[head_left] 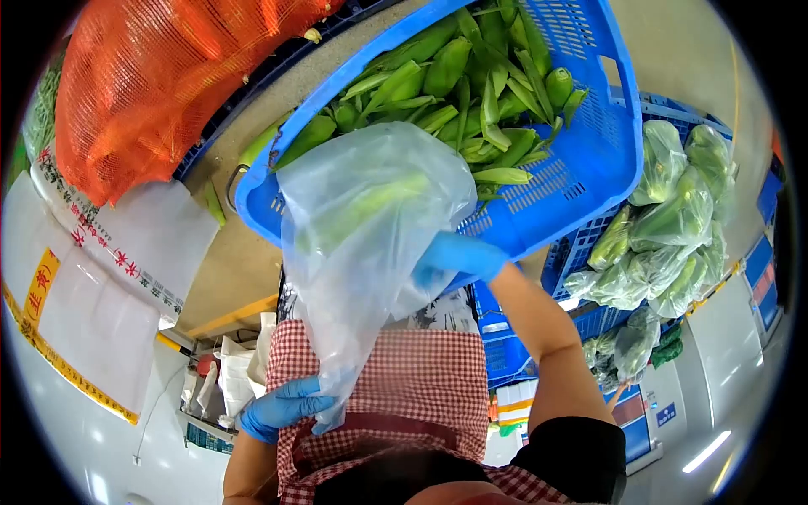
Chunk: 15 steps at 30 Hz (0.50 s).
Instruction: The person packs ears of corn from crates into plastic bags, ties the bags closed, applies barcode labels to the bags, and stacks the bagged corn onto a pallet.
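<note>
A clear plastic bag (337,278) hangs in front of me, its wide end over the blue crate (602,160). Green shows hazily through its upper part; whether corn lies inside or behind the film I cannot tell. My left hand (286,408), in a blue glove, is closed on the bag's narrow lower end. At the bag's right side is my right hand (463,257), also gloved, with fingers curled against the film and partly veiled by it. Ears of corn in green husks (446,67) fill the far part of the crate.
An orange mesh sack (185,84) sits at the upper left, above printed white sacks (135,244). To the right, bagged corn (673,215) is piled on blue crates (572,257). A loose green husk (215,204) lies left of the big crate.
</note>
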Tool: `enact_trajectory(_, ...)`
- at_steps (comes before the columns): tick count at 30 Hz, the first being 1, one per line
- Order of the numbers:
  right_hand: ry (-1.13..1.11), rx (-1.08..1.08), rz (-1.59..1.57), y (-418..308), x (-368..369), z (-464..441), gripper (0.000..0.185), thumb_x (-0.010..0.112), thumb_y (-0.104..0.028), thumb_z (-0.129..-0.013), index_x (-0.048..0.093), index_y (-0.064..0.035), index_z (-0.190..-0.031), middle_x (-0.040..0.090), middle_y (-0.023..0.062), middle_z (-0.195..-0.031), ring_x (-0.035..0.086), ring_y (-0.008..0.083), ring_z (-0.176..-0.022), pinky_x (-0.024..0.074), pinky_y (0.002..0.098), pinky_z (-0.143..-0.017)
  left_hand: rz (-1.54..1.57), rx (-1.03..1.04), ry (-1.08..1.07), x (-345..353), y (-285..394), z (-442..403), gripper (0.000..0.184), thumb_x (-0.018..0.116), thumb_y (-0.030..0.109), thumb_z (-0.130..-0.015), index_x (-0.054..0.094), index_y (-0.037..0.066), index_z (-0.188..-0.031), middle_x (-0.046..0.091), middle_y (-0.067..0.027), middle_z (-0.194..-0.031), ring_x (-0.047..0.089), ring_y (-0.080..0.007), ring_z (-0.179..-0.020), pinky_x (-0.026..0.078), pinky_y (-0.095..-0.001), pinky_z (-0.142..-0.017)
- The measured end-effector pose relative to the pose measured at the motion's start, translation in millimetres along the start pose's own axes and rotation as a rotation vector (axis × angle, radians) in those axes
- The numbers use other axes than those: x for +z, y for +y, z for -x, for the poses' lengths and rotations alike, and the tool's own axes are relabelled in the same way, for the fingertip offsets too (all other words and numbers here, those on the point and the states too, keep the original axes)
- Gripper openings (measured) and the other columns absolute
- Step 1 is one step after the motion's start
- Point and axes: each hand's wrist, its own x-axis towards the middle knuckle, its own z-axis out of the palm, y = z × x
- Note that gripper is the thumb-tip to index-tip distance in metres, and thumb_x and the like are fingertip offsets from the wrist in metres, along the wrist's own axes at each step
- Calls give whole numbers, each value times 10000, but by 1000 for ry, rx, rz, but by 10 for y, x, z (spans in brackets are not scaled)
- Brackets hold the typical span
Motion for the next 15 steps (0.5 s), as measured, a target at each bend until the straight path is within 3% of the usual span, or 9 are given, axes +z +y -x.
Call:
enact_trajectory(1, -319, 57, -122, -161, -233, 83, 322, 515, -190, -842, 543, -11, -1109, 587, 91, -1031, 565, 150, -892, 454, 260, -785, 86, 15, -13, -22, -19, 3, 288, 407, 62, -913, 482, -1, -1184, 541, -71, -731, 488, -128, -579, 416, -237, -528)
enact_trajectory(2, -410, 24, -251, -180, -479, 133, 318, 514, -168, -834, 541, -5, -1106, 597, 89, -1010, 571, 147, -874, 450, 256, -778, 86, -32, 6, -68, -68, 22, 283, 407, 51, -910, 488, -5, -1175, 541, -71, -731, 488, -129, -581, 414, -238, -526)
enact_trajectory(3, -227, -18, -377, -67, -742, 162, 314, 513, -145, -826, 540, 0, -1103, 606, 86, -990, 576, 143, -857, 447, 252, -770, 84, -77, 24, -142, -126, 45, 278, 407, 40, -906, 493, -9, -1165, 541, -71, -731, 488, -131, -582, 413, -239, -524)
enact_trajectory(5, 640, 74, -438, 209, -1186, -222, 292, 523, -63, -791, 543, 12, -1072, 579, 136, -1037, 569, 193, -902, 452, 267, -790, 148, -117, 33, -200, -152, 60, 265, 440, 46, -888, 515, -23, -1134, 535, -68, -715, 483, -135, -581, 409, -241, -525)
enact_trajectory(6, 766, -42, 182, 694, -1403, -458, 306, 504, -22, -771, 536, 18, -1073, 567, 171, -1051, 565, 253, -942, 456, 306, -801, 119, -67, 64, -186, -130, 64, 265, 447, 56, -886, 518, -28, -1128, 544, -74, -725, 490, -141, -588, 413, -244, -525)
enact_trajectory(8, 609, 304, 977, 1441, -1683, -742, 377, 505, -8, -747, 510, -10, -1123, 532, 189, -1104, 532, 282, -1006, 428, 354, -861, 53, 21, 125, -173, -81, 81, 268, 462, 77, -883, 524, -38, -1117, 562, -85, -744, 504, -151, -602, 420, -249, -525)
enact_trajectory(9, 634, 273, 1191, 1467, -1675, -713, 416, 520, -21, -735, 488, -22, -1149, 531, 171, -1094, 526, 279, -998, 411, 362, -878, -27, 3, 349, -172, -108, 144, 271, 502, 98, -863, 538, -61, -1079, 594, -120, -806, 548, -179, -648, 448, -266, -560)
enact_trajectory(10, 648, 239, 1409, 1454, -1629, -702, 457, 535, -34, -724, 466, -35, -1175, 530, 153, -1084, 520, 275, -991, 394, 369, -895, 43, 0, 369, -175, -53, 177, 272, 512, 95, -853, 539, -68, -1070, 598, -132, -825, 559, -189, -666, 456, -273, -578)
enact_trajectory(15, 348, 489, 1446, 989, -1480, -313, 562, 588, -94, -682, 415, -24, -1212, 541, 111, -997, 534, 253, -930, 418, 357, -821, 168, 70, 428, -68, 78, 163, 302, 548, 92, -809, 534, -84, -1054, 601, -165, -859, 586, -220, -709, 472, -303, -643)
